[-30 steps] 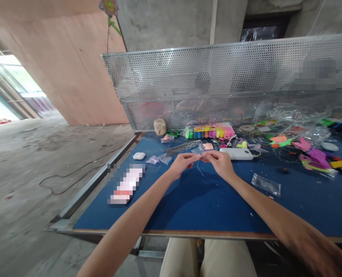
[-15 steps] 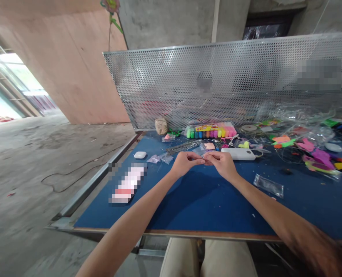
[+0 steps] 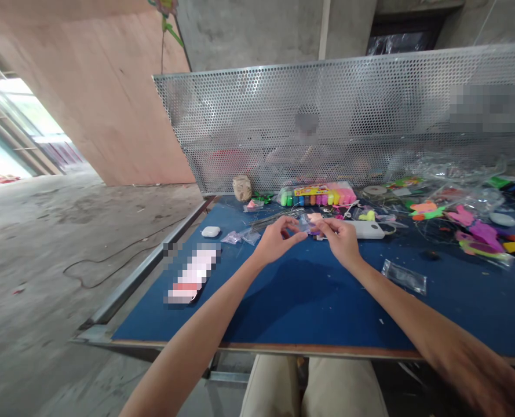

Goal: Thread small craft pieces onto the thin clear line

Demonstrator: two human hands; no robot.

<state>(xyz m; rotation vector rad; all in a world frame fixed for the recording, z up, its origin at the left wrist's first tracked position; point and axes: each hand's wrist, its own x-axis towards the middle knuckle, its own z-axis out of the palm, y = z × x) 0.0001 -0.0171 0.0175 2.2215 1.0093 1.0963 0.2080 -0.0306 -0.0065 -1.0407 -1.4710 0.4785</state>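
Over the middle of the blue table (image 3: 257,318), my left hand (image 3: 280,238) has its thumb and fingers apart, with nothing visible between them. Just to the right, my right hand (image 3: 339,236) is closed in a pinch; what it holds, if anything, is too small to make out. Behind the hands lie a clear bag with a peach-coloured piece (image 3: 314,218) and several thin wires (image 3: 274,219). A white power strip (image 3: 368,230) is partly hidden by my right hand.
A pack of coloured clay (image 3: 318,196) lies by the perforated metal panel (image 3: 266,127). A white earphone case (image 3: 211,231) and small plastic bags (image 3: 231,237) are at left. Right: a clear packet (image 3: 404,277), pink and purple shapes (image 3: 485,234), and crumpled plastic.
My hands have moved apart: the left fingers have opened, and the right hand has shifted slightly right, still pinched. The view has tilted slightly.
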